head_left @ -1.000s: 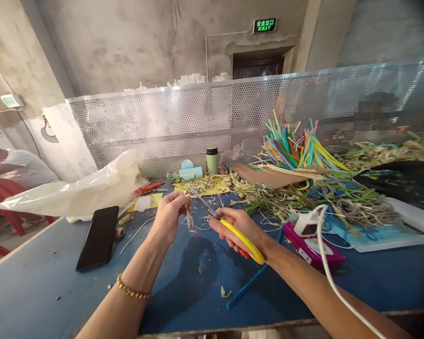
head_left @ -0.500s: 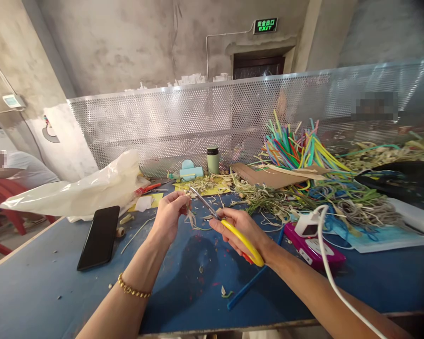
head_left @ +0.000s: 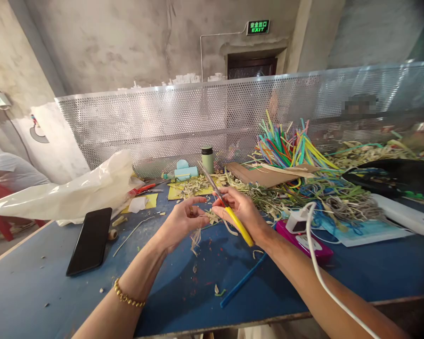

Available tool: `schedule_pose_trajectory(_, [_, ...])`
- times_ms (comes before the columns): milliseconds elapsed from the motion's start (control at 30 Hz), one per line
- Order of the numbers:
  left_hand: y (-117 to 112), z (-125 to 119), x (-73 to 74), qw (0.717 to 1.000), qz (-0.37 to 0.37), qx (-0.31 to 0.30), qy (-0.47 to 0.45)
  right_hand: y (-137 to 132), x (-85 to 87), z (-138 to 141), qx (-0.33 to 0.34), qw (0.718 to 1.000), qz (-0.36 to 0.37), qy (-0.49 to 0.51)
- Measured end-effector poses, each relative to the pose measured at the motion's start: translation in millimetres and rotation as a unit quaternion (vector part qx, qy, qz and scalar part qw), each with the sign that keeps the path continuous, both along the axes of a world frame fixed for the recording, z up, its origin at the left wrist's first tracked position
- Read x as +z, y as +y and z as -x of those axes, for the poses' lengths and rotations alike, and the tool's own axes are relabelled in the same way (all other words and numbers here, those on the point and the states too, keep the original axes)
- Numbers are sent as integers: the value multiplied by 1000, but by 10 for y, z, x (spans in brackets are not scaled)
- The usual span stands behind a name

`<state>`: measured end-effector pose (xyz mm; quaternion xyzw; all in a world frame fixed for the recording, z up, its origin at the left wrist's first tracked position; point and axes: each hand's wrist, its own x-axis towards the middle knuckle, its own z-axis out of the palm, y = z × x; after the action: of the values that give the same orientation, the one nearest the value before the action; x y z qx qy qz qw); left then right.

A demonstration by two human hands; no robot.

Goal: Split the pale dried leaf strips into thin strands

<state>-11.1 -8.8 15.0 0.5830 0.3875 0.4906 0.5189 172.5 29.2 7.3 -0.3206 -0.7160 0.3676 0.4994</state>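
My right hand (head_left: 240,210) grips scissors (head_left: 233,217) with yellow and red handles; the blades point up and away toward the mesh screen. My left hand (head_left: 182,221) is closed in a pinch on a small tuft of pale straw-like strips (head_left: 202,227) that hangs from the fingers. Both hands meet over the middle of the blue table (head_left: 38,287), fingertips nearly touching around the tuft. A gold bracelet (head_left: 127,295) sits on my left wrist.
A black phone (head_left: 90,240) lies at left by a white plastic bag (head_left: 74,193). A blue strip (head_left: 242,281) and scraps lie near the front edge. A magenta device (head_left: 305,240) with white charger and cable is at right, before piles of coloured strips (head_left: 293,148). A person sits far left.
My hands have come together: the right hand swung the scissors upright and closer to the left. The left hand turned and now holds the tuft lower. The view shifted slightly right.
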Motion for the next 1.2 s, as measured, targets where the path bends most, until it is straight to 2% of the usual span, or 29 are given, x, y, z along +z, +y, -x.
schedule_pose_trajectory(133, [-26,-24,0,999,-7,-21,32,-37,-12,52,79,996,36,-9])
schedule_pose_trajectory(267, [-24,-5,7,1000,1,-24,17,-87,-7,82,102,993,54,3])
schedule_pose_trajectory(433, [-16,1,8,995,53,-37,-79,-119,8,121,74,989,100,78])
schedule_pose_trajectory(533, [-2,-33,-39,992,81,-26,-89,-100,-30,159,49,989,95,102])
schedule_pose_trajectory(700, [60,-69,-140,993,70,31,-92,-53,-89,154,12,998,40,41])
schedule_pose_trajectory(800, [96,-51,-144,991,48,73,-98,-30,-69,98,-4,1000,1,-25])
schedule_pose_trajectory(967, [73,-75,-119,992,-5,126,19,-8,-4,54,-40,997,-31,-57])
schedule_pose_trajectory(1100, [32,-131,-133,990,-16,95,100,-18,3,103,-21,994,-43,-97])
schedule_pose_trajectory(1200, [22,-127,-130,989,-21,73,124,-17,7,117,-13,994,-46,-96])
